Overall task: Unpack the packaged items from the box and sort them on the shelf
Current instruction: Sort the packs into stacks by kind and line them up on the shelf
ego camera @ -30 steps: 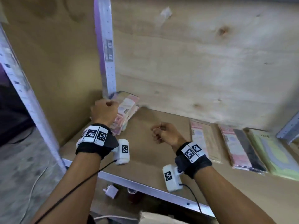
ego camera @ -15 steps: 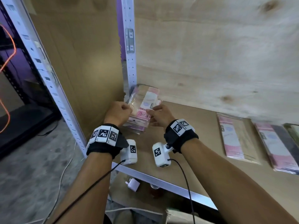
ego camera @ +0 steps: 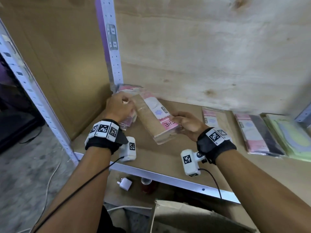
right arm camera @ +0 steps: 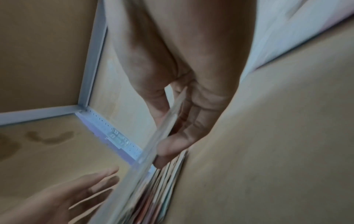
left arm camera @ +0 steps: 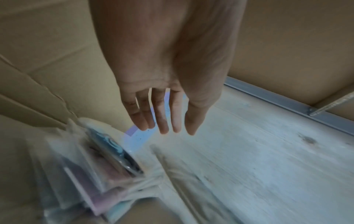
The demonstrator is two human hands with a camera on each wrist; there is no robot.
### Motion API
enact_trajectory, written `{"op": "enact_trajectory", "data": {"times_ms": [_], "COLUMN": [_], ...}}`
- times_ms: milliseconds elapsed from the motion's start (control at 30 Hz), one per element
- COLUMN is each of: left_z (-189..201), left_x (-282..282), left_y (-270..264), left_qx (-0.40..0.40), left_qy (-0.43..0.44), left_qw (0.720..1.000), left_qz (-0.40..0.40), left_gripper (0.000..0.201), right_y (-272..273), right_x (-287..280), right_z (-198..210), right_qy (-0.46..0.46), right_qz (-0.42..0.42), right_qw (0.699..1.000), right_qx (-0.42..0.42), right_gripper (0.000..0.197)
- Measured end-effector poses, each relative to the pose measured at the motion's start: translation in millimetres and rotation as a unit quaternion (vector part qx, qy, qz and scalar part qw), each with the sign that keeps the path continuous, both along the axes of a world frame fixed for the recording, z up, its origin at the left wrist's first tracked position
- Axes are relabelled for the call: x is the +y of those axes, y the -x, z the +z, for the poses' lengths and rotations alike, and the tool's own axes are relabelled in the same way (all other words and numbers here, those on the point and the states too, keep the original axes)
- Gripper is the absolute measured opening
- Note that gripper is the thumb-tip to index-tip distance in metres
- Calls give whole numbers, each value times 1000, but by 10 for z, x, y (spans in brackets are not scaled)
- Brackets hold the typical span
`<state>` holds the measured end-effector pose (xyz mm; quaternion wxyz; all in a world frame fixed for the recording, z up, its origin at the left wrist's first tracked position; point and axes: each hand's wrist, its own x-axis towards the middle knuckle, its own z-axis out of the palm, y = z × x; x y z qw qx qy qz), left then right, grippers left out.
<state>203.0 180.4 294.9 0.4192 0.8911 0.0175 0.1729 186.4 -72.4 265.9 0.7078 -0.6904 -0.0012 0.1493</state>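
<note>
A flat package [ego camera: 151,121] of tan and pink goods in clear plastic hangs tilted just above the shelf board [ego camera: 151,158]. My right hand [ego camera: 176,120] pinches its near end, thumb on top, as the right wrist view shows [right arm camera: 168,133] with the package [right arm camera: 145,159] edge-on. My left hand [ego camera: 127,102] hovers at the package's far end with fingers straight and holds nothing; the left wrist view shows the hand [left arm camera: 162,121] open above the stack of packages [left arm camera: 86,174]. That stack [ego camera: 127,89] lies in the shelf's back left corner.
Three more packages lie in a row on the shelf to the right: tan-pink [ego camera: 213,118], pink-black [ego camera: 257,137], green [ego camera: 289,137]. A metal upright [ego camera: 112,47] and a plywood back wall bound the corner. A cardboard box [ego camera: 185,216] and a white plug [ego camera: 125,183] sit below.
My right hand reached to the corner stack, took the top package and drew it right and toward me. My left hand let go of the stack and opened.
</note>
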Motion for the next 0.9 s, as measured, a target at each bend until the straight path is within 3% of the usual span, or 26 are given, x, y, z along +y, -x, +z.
{"op": "enact_trajectory", "data": {"times_ms": [67, 133, 267, 333, 433, 533, 667, 800, 900], "left_z": [21, 15, -42, -87, -163, -239, -296, -298, -271], "left_x": [-152, -306, -620, -782, -996, -1142, -1366, -1522, -1612], "left_y": [10, 7, -29, -44, -17, 21, 42, 53, 90], "left_qx": [-47, -53, 36, 79, 117, 147, 161, 194, 204], "left_qy": [5, 19, 55, 39, 41, 105, 191, 317, 363], "left_qw": [999, 998, 994, 987, 978, 966, 951, 913, 893], "left_qz": [-14, -34, -87, -133, -168, -186, -181, -166, -171], "left_gripper": [22, 30, 44, 43, 29, 34, 24, 39, 44], "right_y": [122, 229, 461, 561, 680, 771, 809, 774, 755], "right_x": [-291, -567, -1047, -1246, -1520, -1761, -1981, -2124, -2141], "right_z": [16, 39, 122, 137, 97, -4, -36, 2, -12], "right_qy": [27, 41, 50, 66, 59, -9, -112, -112, -91], "right_qz": [0, -2, 18, 23, -13, -82, -147, -143, -133], "right_qw": [1000, 999, 998, 997, 997, 996, 983, 983, 987], "right_qx": [-14, -33, -42, -39, -38, -24, 1, -9, -6], "right_gripper": [24, 18, 19, 26, 17, 25, 28, 37, 39]}}
